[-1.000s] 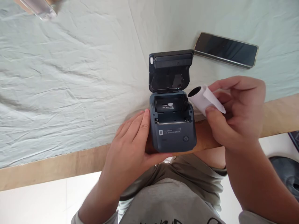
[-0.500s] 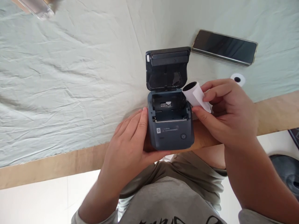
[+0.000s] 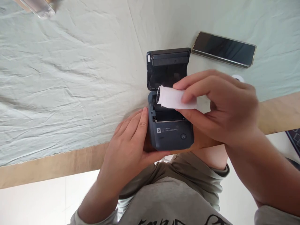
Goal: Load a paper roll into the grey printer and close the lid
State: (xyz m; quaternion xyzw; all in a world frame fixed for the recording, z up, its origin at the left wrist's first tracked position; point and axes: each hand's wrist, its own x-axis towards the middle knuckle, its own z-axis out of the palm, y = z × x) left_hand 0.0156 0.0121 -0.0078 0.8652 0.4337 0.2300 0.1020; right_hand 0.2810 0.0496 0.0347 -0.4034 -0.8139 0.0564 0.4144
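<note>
A dark blue label printer stands at the table's front edge with its black lid swung up. My left hand lies along the printer's left side, fingers against the casing and thumb along its front, steadying it. Between the thumb and fingers of my right hand is a white paper roll, held nearly level over the printer's paper bay. The roll's hollow end faces left. It hides much of the bay, and I cannot tell whether it touches the printer.
A smartphone lies at the back right. Behind my right hand a small white round piece shows in part. A clear container is at the far left. A pale cloth covers the table up to its wooden edge.
My right hand has moved left, carrying the paper roll from beside the printer to over its bay. The roll has turned from tilted to nearly level. My left hand stays put.
</note>
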